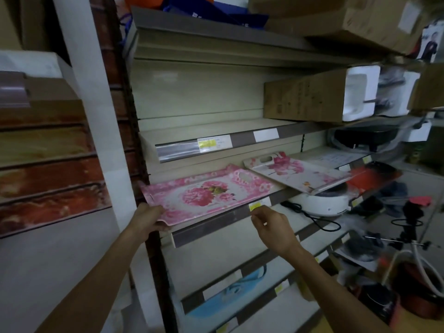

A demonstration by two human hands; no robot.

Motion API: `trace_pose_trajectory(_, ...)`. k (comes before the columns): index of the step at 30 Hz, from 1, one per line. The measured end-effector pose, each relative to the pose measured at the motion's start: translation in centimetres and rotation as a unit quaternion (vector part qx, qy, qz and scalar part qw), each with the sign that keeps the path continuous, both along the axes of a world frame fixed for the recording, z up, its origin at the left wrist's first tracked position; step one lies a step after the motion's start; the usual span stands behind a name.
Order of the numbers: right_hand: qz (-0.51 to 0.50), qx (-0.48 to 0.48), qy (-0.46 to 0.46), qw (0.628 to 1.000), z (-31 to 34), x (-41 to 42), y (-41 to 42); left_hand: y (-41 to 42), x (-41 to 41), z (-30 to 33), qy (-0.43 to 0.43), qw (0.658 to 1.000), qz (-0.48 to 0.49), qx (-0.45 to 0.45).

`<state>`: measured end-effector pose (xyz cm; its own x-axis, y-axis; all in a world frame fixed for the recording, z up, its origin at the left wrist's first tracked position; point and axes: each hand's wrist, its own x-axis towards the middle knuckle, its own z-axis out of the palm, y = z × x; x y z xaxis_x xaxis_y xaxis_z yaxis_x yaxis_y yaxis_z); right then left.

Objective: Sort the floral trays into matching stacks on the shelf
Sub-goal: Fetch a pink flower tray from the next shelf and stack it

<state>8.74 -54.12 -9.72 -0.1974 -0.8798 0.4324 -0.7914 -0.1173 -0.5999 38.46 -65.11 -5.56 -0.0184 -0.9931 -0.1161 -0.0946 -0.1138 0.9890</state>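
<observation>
A pink floral tray (204, 192) lies on the middle shelf (216, 224), its near left corner hanging over the shelf's front edge. My left hand (150, 217) grips that corner. A white tray with pink blossoms (298, 173) rests to the right, further back, tilted and jutting past the shelf end over a white appliance. My right hand (271, 224) hovers in front of the shelf's price strip, near a yellow label, fingers loosely curled and holding nothing.
The shelf above (216, 140) is bare, with cardboard boxes (305, 97) at its right. A white cooker with a black cord (322, 200) sits below the white tray. Lower shelves hold a blue item (240, 287). A white post (96, 116) stands left.
</observation>
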Motion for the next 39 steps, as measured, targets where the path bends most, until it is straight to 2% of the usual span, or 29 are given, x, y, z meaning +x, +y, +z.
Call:
trace_pose_trajectory(3, -0.014, 0.035, -0.055, 0.998, 0.0, 0.1, -1.9, 0.0, -0.7, 1.4, 0.017, 1.0, -0.012, 0.003)
trace_pose_trajectory(5, -0.009, 0.06, -0.182, 0.981, 0.3, 0.5, -3.1, 0.0, -1.2, 2.2, 0.042, 0.999, -0.005, 0.009)
trace_pose_trajectory(6, -0.002, 0.064, -0.274, 0.96, 0.6, 0.8, -3.6, 0.1, -1.3, 2.4, 0.054, 0.998, -0.002, 0.012)
trace_pose_trajectory(8, 0.015, 0.061, -0.445, 0.893, 1.4, 0.9, -4.7, 0.7, -1.3, 2.6, 0.073, 0.997, -0.001, 0.019)
trace_pose_trajectory(10, 0.045, 0.057, -0.56, 0.826, 2.1, 0.6, -5.6, 1.7, -1.3, 2.5, 0.085, 0.996, -0.006, 0.022)
trace_pose_trajectory(15, 0.092, -0.002, -0.732, 0.675, 3.3, -0.9, -8.0, 4.4, -0.6, 1.8, 0.09, 0.995, -0.025, 0.021)
trace_pose_trajectory(17, 0.071, -0.028, -0.764, 0.641, 3.4, -1.1, -8.3, 5.7, -0.5, 1.8, 0.085, 0.995, -0.047, 0.0)
trace_pose_trajectory(22, 0.021, -0.048, -0.781, 0.622, 2.8, -0.7, -6.6, 8.5, 0.0, 1.5, 0.065, 0.992, -0.098, -0.053)
trace_pose_trajectory(28, -0.001, -0.062, -0.765, 0.642, 2.3, -2.2, -1.9, 11.2, 1.3, 0.2, 0.053, 0.995, -0.075, -0.034)
trace_pose_trajectory(32, -0.052, -0.057, -0.751, 0.656, 1.6, -4.0, 2.1, 13.9, 1.7, 0.2, 0.075, 0.995, 0.026, -0.056)
trace_pose_trajectory(35, -0.038, -0.058, -0.732, 0.677, 0.8, -4.8, 6.0, 15.3, 2.6, 0.3, -0.039, 0.984, 0.083, -0.155)
trace_pose_trajectory(37, -0.03, -0.062, -0.719, 0.692, 0.5, -5.1, 8.6, 16.1, 3.5, 0.1, -0.121, 0.963, 0.089, -0.225)
trace_pose_trajectory(39, -0.025, -0.06, -0.708, 0.703, 0.2, -5.1, 11.0, 17.1, 3.9, 0.0, -0.167, 0.946, 0.081, -0.267)
